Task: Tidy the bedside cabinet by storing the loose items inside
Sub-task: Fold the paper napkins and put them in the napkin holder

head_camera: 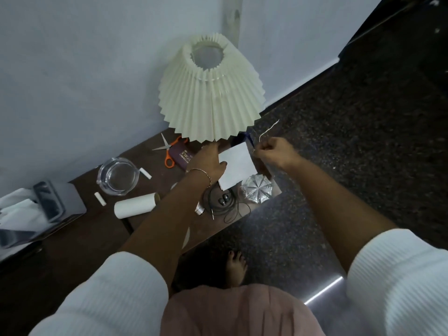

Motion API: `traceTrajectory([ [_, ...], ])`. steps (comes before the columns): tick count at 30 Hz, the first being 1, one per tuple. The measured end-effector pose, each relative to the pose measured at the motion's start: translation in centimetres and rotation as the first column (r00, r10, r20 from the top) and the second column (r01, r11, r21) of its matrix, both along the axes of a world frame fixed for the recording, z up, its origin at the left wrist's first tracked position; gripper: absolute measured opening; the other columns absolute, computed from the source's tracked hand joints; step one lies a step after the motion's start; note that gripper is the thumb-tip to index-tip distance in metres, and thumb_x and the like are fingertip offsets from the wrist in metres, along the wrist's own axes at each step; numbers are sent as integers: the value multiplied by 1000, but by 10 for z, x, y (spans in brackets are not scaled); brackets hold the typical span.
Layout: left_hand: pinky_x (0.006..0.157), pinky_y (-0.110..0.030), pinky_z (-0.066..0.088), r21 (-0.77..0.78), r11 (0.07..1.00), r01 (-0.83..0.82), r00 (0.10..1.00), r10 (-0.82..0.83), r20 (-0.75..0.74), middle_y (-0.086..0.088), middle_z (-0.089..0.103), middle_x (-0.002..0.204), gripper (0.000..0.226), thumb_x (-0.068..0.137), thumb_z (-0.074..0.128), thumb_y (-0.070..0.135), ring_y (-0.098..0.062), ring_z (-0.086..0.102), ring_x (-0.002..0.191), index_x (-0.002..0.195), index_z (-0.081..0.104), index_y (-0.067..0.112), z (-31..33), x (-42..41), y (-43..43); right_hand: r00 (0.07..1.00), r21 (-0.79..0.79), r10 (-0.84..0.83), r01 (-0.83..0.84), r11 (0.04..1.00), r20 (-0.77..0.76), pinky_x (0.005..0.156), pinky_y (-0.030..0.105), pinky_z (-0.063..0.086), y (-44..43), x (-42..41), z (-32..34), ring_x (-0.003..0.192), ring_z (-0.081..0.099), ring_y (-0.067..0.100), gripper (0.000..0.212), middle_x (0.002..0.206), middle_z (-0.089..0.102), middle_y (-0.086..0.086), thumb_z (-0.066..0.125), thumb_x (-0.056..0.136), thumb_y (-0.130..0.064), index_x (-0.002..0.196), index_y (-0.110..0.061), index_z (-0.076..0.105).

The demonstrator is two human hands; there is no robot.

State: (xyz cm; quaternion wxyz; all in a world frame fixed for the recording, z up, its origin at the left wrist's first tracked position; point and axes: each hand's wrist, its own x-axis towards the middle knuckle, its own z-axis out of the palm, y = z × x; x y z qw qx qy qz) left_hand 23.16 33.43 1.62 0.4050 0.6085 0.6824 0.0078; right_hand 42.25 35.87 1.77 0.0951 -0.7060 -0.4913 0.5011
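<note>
My left hand [208, 161] pinches a white square paper card [236, 166] above the dark wooden cabinet top [157, 180]. My right hand [271, 151] pinches a thin white string [268, 130].

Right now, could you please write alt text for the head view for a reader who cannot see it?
A person's left hand holds a white card and the right hand pinches a thin white string over a cluttered bedside cabinet, beneath a pleated lamp; scissors, a glass ashtray and earphones lie around.

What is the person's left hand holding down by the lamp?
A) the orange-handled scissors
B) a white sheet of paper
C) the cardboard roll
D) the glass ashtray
B: the left hand grips a white sheet of paper, while the scissors, glass ashtray and cardboard roll lie untouched on the cabinet top.
</note>
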Motion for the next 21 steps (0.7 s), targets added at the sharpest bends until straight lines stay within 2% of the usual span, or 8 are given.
traceTrajectory([
  [5, 97, -39, 43, 7, 996, 84, 990, -83, -118, -18, 55, 128, 45, 91, 57, 25, -33, 48, 121, 129, 45, 4, -6, 11, 16, 983, -36, 147, -144, 989, 106, 87, 37, 52, 10, 2, -22, 95, 64, 26, 25, 99, 68, 9, 75, 75, -25, 93, -10, 67],
  [10, 96, -37, 43, -57, 990, 129, 974, -137, -179, -18, 55, 127, 52, 90, 56, 35, -34, 51, 118, 132, 44, 7, -21, 16, 27, 979, -55, 171, -166, 985, 111, 94, 42, 50, 14, 2, -37, 103, 61, 28, 39, 109, 66, 10, 75, 75, -27, 108, -11, 64],
  [14, 98, -37, 42, -90, 986, 137, 965, -153, -214, -16, 55, 128, 52, 92, 52, 36, -33, 52, 118, 134, 42, 7, -23, 19, 32, 990, -24, 116, -114, 993, 78, 94, 40, 50, 12, 2, -43, 105, 60, 26, 40, 111, 63, 10, 75, 77, -22, 113, -9, 63],
  [17, 99, -37, 41, -111, 984, 136, 964, -157, -213, -15, 56, 128, 51, 92, 52, 37, -32, 53, 118, 132, 44, 7, -23, 20, 34, 995, 36, 91, -93, 995, 47, 89, 38, 51, 9, 2, -43, 100, 60, 25, 36, 102, 61, 7, 76, 76, -17, 109, -6, 64],
  [21, 96, -33, 39, -136, 982, 134, 965, -160, -206, -16, 53, 130, 52, 94, 49, 38, -31, 51, 119, 135, 41, 6, -21, 21, 37, 992, 34, 125, -124, 992, -12, 76, 25, 42, 6, 0, -40, 93, 55, 17, 34, 99, 58, 3, 76, 78, -12, 109, -3, 64],
])
